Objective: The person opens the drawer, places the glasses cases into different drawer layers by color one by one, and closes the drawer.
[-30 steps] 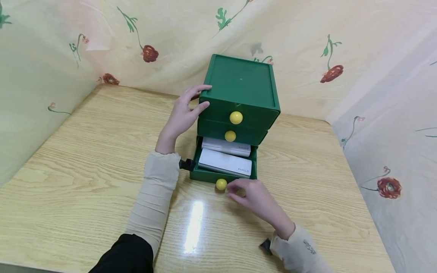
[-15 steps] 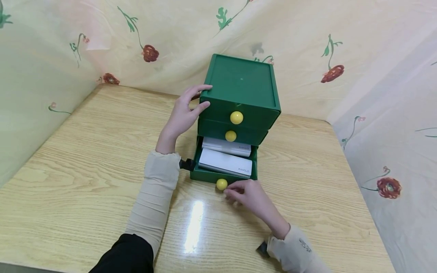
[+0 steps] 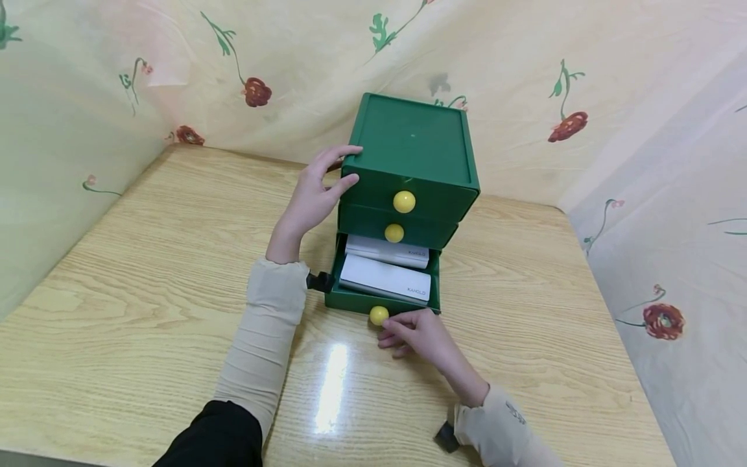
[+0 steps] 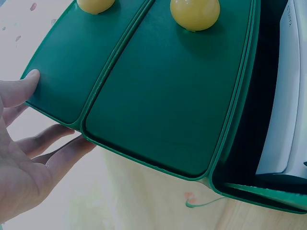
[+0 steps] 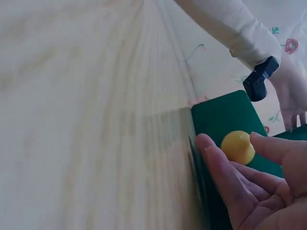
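Observation:
A green cabinet (image 3: 414, 139) of three drawers with round yellow knobs stands on the table. Its bottom drawer (image 3: 356, 301) is pulled out, with two white boxes (image 3: 385, 275) lying inside. My left hand (image 3: 309, 198) rests against the cabinet's upper left corner: thumb on the top drawer's front, forefinger on the top edge, other fingers along the side. At the bottom drawer's yellow knob (image 5: 237, 147), my right hand (image 5: 261, 191) has thumb and forefinger on either side, pinching it. Its other fingers stretch out below, near the tabletop.
The wooden table (image 3: 175, 292) extends on both sides of the cabinet and toward me. Behind it hangs a flower-patterned cloth (image 3: 315, 65). A black camera (image 3: 446, 438) is on my right wrist, another (image 3: 319, 281) on my left, close to the drawer's left side.
My right hand has shifted slightly left and turned at the knob, its lower fingers now spread below it. The left hand, cabinet and drawer have stayed still.

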The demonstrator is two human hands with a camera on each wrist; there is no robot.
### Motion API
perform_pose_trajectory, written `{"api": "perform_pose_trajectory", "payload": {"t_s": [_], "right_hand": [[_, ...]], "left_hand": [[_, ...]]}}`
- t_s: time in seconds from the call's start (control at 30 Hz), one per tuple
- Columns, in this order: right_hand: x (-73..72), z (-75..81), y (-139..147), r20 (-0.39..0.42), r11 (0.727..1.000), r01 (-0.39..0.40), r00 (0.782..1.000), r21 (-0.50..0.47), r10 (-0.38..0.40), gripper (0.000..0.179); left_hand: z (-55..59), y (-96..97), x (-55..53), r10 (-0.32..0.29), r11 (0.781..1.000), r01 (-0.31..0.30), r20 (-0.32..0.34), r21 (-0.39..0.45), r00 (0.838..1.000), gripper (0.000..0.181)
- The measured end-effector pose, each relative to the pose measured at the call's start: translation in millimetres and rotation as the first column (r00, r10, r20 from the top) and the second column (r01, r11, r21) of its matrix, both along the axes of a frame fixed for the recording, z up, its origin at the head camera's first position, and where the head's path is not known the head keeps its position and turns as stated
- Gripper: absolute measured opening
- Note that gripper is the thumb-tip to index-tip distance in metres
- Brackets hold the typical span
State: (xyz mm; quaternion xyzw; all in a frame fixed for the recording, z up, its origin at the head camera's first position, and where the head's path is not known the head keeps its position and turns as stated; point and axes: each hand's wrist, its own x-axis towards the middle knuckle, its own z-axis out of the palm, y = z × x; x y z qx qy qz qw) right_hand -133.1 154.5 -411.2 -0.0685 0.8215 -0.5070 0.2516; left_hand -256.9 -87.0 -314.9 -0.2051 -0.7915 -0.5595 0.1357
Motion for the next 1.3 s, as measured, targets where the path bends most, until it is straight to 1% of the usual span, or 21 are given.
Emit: {"api": "perform_pose_trajectory", "payload": {"t_s": [0.17, 0.37, 0.93, 1.07, 1.3], "right_hand": [[-0.5, -6.0, 0, 0.06, 0.997, 0.035, 0.998, -0.062, -0.032, 0.034], [-0.1, -9.7, -1, 0.085, 0.993, 0.053, 0.995, -0.101, -0.044, 0.036], [-0.4, -11.0, -5, 0.09, 0.983, 0.092, 0.993, -0.161, -0.079, 0.043], [-1.8, -11.8, -7, 0.095, 0.979, 0.115, 0.99, -0.167, -0.101, 0.042], [-6.2, -11.0, -7, 0.082, 0.978, 0.116, 0.991, -0.174, -0.104, 0.041]], "left_hand": [[-0.4, -0.3, 0.4, 0.002, 1.0, -0.002, -0.011, -0.005, 1.0, 0.041], [-0.6, -0.4, 0.6, 0.003, 1.0, -0.003, -0.012, -0.006, 1.0, 0.042], [-0.9, -0.7, 0.9, 0.001, 1.0, -0.001, -0.024, -0.004, 1.0, 0.041], [-0.6, -0.5, 1.2, 0.004, 1.0, -0.004, -0.01, -0.003, 1.0, 0.041], [0.4, -0.5, 2.6, -0.003, 1.0, 0.003, 0.009, 0.004, 1.0, 0.041]]}}
